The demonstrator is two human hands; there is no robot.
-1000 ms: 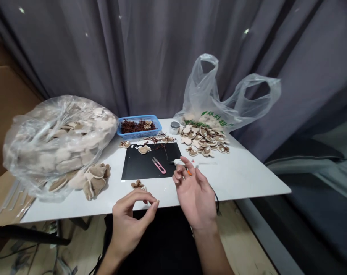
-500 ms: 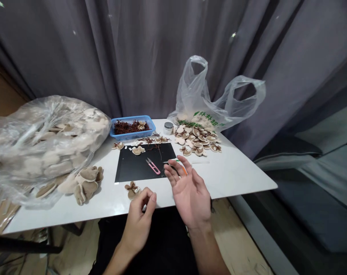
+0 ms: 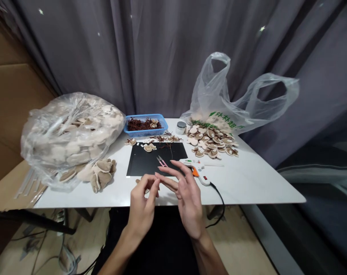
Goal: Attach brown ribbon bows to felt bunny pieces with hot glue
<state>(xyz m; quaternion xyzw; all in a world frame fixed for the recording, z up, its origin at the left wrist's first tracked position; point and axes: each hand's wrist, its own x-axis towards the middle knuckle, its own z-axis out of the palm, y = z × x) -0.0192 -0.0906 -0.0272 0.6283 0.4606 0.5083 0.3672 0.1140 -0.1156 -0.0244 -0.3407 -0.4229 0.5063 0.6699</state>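
Observation:
My left hand (image 3: pixel 141 204) is over the table's front edge, thumb and forefinger pinched together. Whatever the pinch holds is too small or hidden to make out. Facing it, my right hand (image 3: pixel 188 202) has its fingers stretched out, one fingertip meeting the left fingers. Mostly covered behind my left hand lies a brown felt piece (image 3: pixel 138 181). Pink thread snips (image 3: pixel 162 162) lie on the black mat (image 3: pixel 141 164), partly behind my right fingertips. A white and orange glue gun (image 3: pixel 203 177) rests just beyond my right hand.
A plastic bag of felt pieces (image 3: pixel 73 141) fills the left. Loose felt pieces (image 3: pixel 100 173) lie beside it. At the back stand a blue basket (image 3: pixel 146 133) of brown bows and a small jar (image 3: pixel 181 128). Bow-tied pieces (image 3: pixel 213 141) are heaped before a clear bag (image 3: pixel 242 114).
My right hand has turned from palm-up and moved left until its fingertip meets my left fingers. The view has swung left, and the glue gun now shows more fully.

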